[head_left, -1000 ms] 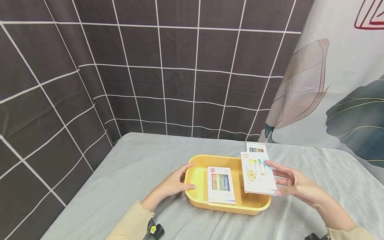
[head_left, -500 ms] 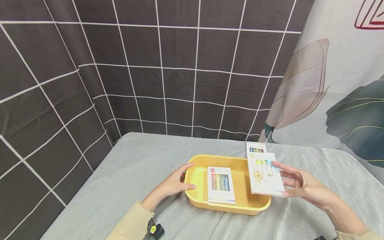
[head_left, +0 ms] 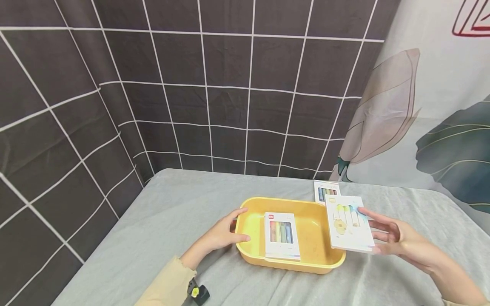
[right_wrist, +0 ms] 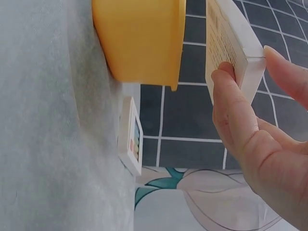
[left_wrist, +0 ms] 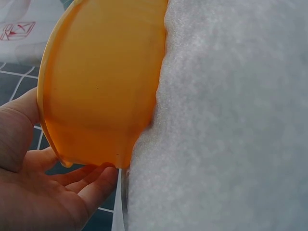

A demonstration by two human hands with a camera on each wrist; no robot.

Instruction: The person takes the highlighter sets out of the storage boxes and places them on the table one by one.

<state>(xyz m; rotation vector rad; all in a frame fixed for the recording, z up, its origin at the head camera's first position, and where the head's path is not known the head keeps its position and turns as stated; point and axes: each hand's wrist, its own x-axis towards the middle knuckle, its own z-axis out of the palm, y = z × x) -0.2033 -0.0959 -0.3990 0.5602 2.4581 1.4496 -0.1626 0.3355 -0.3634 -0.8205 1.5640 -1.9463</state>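
The white marker carton (head_left: 349, 223), printed with yellow-green-capped pens, is held above the 3 o'clock end of the yellow plastic tray (head_left: 311, 229); the right wrist view shows a gap between carton and tray rim. The right hand (head_left: 398, 238), at the carton's 3 o'clock edge, pinches it between thumb and fingers, some of the fingers lying against its back. The left hand (head_left: 220, 233) grips the tray at 9 o'clock, thumb and forefinger over the rim, other fingers at the outer wall. Inside the tray, about the middle, is a white windowed carton (head_left: 282, 236) showing a row of coloured sticks; no hand touches it. Outside the tray, at about 1 o'clock, a second windowed carton (head_left: 325, 191) lies flat on the grey cloth (head_left: 191, 204), its lower part hidden in the head view by the held carton. Status: one carton in the tray, one outside it, one in hand and not yet set down; in this inspector's judgement, the work is partway through. Beyond the cloth, at 12 o'clock, hangs a dark curtain (head_left: 226, 102) with white grid lines; at 2 o'clock, a leaf-patterned curtain (head_left: 390, 110).
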